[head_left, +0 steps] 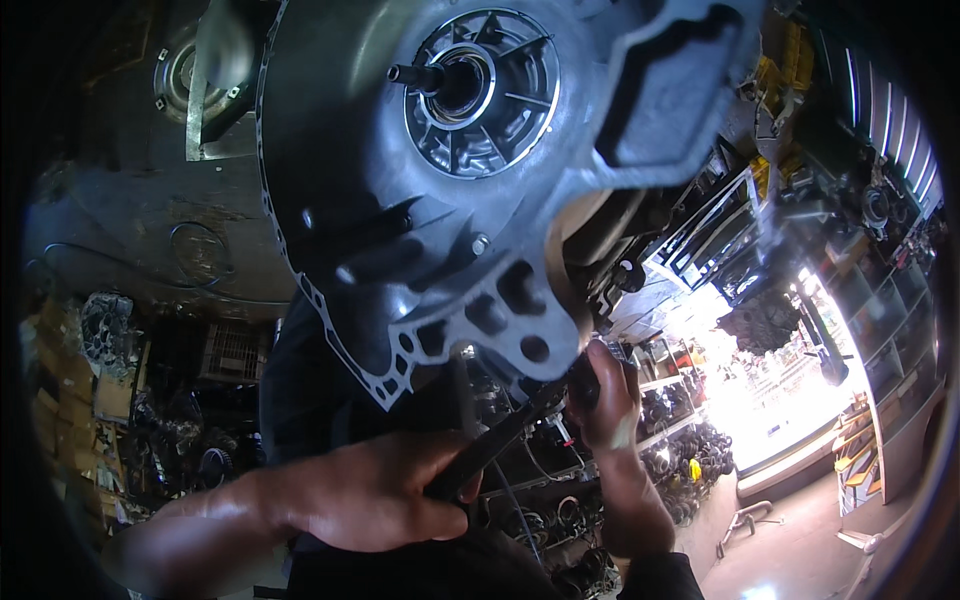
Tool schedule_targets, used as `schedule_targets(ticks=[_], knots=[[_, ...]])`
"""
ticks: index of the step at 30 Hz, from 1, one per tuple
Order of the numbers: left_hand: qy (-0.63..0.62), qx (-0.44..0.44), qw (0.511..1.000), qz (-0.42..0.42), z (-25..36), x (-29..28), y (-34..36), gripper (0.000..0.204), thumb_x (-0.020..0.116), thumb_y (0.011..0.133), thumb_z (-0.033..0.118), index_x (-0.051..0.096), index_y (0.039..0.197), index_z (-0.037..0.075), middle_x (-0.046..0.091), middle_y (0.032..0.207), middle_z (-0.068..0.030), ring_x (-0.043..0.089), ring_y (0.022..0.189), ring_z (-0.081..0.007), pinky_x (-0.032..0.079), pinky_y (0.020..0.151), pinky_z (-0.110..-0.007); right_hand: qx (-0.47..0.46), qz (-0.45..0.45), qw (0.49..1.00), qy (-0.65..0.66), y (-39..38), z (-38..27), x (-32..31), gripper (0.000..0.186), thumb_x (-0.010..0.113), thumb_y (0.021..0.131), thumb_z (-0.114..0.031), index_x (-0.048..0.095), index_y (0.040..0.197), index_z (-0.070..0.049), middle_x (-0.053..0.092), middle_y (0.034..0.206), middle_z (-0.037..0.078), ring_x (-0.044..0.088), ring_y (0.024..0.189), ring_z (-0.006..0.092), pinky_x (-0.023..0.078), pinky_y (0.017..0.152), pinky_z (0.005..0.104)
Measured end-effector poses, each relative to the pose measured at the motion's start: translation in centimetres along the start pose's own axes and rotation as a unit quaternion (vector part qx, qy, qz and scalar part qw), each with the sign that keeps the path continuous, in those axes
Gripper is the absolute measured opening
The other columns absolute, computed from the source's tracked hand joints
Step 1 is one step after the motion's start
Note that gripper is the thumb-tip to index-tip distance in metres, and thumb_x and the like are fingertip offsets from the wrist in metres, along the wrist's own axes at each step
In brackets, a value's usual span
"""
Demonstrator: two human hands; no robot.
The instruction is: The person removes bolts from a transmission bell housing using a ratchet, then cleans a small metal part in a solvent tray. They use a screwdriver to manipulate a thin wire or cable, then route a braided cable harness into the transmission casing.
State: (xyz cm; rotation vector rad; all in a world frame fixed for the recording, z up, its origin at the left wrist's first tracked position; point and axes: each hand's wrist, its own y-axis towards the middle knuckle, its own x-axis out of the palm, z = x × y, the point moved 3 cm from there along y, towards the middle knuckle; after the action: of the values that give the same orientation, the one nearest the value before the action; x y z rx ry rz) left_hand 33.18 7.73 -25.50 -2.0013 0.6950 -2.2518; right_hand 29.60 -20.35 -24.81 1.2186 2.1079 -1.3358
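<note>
A big grey metal gearbox housing [350, 200] fills the upper middle, with a splined shaft [415, 76] sticking out of its round ribbed centre. Below its lower rim, a dark bar-shaped tool [500, 440] slants up to the right; its exact kind I cannot make out. My left hand [385, 490] is closed around the tool's lower end. My right hand [608, 400] is closed at its upper end, close under the housing's lower right lobe, with the thumb pointing up. The housing's edge and my right fingers hide where the tool's upper end meets the work.
A worn metal bench [120, 255] with a loose cable [200, 255] lies at the left, and a round metal part [185, 70] sits at upper left. Shelves [690, 455] crowded with parts stand behind my right arm. Bright light comes from an opening [770, 390] at the right.
</note>
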Motion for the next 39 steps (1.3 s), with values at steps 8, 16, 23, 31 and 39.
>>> schedule_targets(ticks=[8, 16, 23, 31, 39], knots=[[0.033, -0.006, 0.998, 0.050, 1.5, 0.7, -0.7, 0.039, 0.066, 0.087, 0.022, 0.057, 0.121, 0.006, 0.061, 0.101, -0.0069, 0.061, 0.094, -0.0180, 0.049, 0.088, -0.035, 0.051, -0.055, 0.985, 0.156, 2.1, -0.2, -0.3, 0.028, 0.057, 0.096, 0.006, 0.059, 0.123, 0.001, 0.068, 0.089, 0.015, 0.061, 0.061, 0.0268, 0.047, 0.055, 0.0353], [0.031, -0.031, 0.995, 0.094, 2.4, 1.3, -0.9, 0.030, 0.062, 0.085, 0.018, 0.065, 0.111, 0.003, 0.057, 0.074, 0.0002, 0.057, 0.073, -0.0119, 0.045, 0.074, -0.029, 0.133, -0.011, 0.971, 0.199, 2.8, -0.4, -0.2, 0.042, 0.046, 0.106, -0.026, 0.056, 0.078, 0.003, 0.049, 0.061, 0.015, 0.042, 0.054, 0.0232, 0.036, 0.055, 0.0416], [-0.024, -0.002, 0.992, 0.127, 1.6, 1.6, -0.5, 0.036, 0.064, 0.072, 0.016, 0.068, 0.106, 0.004, 0.059, 0.085, -0.0005, 0.053, 0.078, -0.0108, 0.043, 0.074, -0.027, 0.396, 0.031, 0.720, 0.569, -3.4, -1.2, 3.0, 0.072, 0.035, 0.107, -0.063, 0.063, 0.085, -0.001, 0.058, 0.060, 0.008, 0.046, 0.041, 0.0129, 0.036, 0.039, 0.0244], [-0.061, 0.025, 0.986, 0.152, 1.4, 2.1, -0.4, 0.044, 0.062, 0.060, 0.013, 0.066, 0.100, -0.002, 0.063, 0.097, -0.0059, 0.053, 0.092, -0.0167, 0.044, 0.080, -0.030, 0.227, -0.145, 0.661, 0.700, -7.7, -11.4, 7.7, 0.029, 0.065, 0.104, -0.019, 0.057, 0.124, 0.000, 0.066, 0.092, 0.004, 0.061, 0.077, 0.0078, 0.052, 0.066, 0.0268], [-0.040, -0.032, 0.978, 0.200, 2.8, 1.9, -0.6, 0.057, 0.064, 0.053, 0.018, 0.063, 0.104, -0.009, 0.059, 0.078, -0.0071, 0.056, 0.080, -0.0181, 0.043, 0.082, -0.030, 0.267, -0.123, 0.620, 0.727, -5.9, -14.1, 7.0, 0.025, 0.063, 0.105, -0.020, 0.057, 0.121, -0.002, 0.068, 0.079, 0.004, 0.065, 0.065, 0.0093, 0.053, 0.059, 0.0271]])
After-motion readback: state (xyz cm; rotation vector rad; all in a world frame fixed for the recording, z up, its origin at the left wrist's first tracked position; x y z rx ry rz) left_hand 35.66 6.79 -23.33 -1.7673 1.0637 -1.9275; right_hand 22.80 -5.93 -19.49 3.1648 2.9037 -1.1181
